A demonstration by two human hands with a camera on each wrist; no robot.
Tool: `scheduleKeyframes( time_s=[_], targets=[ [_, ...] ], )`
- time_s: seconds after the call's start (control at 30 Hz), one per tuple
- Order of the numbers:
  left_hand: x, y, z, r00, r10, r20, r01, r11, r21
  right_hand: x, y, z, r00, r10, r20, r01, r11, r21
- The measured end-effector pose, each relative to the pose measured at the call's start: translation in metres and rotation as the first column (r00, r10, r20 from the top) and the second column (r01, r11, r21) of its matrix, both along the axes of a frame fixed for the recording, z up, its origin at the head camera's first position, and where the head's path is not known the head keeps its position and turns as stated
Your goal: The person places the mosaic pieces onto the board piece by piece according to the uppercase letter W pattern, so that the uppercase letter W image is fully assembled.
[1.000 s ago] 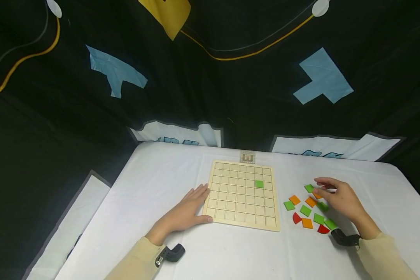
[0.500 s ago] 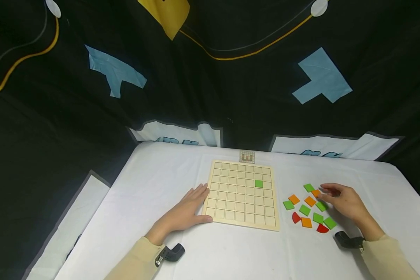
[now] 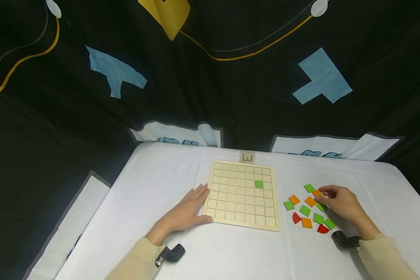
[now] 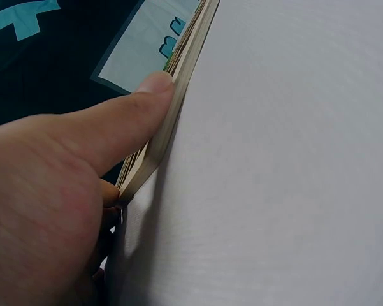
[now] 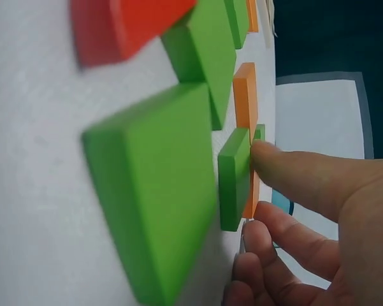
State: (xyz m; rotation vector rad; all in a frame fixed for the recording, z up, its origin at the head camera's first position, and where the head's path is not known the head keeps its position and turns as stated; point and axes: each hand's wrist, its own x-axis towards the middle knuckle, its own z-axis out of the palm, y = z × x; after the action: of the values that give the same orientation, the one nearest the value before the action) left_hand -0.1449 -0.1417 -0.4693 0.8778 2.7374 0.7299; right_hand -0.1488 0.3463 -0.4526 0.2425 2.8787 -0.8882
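A light wooden grid board [image 3: 240, 196] lies mid-table, with one green square tile [image 3: 259, 184] in a cell toward its right side. My left hand [image 3: 187, 210] rests at the board's left edge, fingers extended. In the left wrist view its thumb [image 4: 134, 115] lies along the front rim of the board. To the right of the board, my right hand [image 3: 341, 200] has thumb and index finger at opposite edges of an orange square tile [image 5: 251, 191], pinching it low at the table. A green tile [image 3: 321, 207] lies partly under that hand in the head view.
Around the right hand several loose tiles lie on the white table: green squares [image 3: 305, 210], orange squares [image 3: 307, 223] and two red quarter-rounds [image 3: 296, 217]. A small printed grid card [image 3: 247, 156] sits behind the board. A black curtain [image 3: 210, 97] hangs beyond the table.
The right hand first draws back right from the orange tile, then returns left, with thumb and index finger now at its edges. The left hand and board stay put.
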Motion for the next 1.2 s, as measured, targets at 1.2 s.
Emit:
scheduleKeyframes(
  time_s=[1.2],
  targets=[
    [0.0001,-0.0004,0.0001,1.000,0.000,0.005,0.000,1.000,0.014,0.0031,-0.0001,0.0033,0.997,-0.021,-0.076,0.025,0.998,0.053]
  ],
)
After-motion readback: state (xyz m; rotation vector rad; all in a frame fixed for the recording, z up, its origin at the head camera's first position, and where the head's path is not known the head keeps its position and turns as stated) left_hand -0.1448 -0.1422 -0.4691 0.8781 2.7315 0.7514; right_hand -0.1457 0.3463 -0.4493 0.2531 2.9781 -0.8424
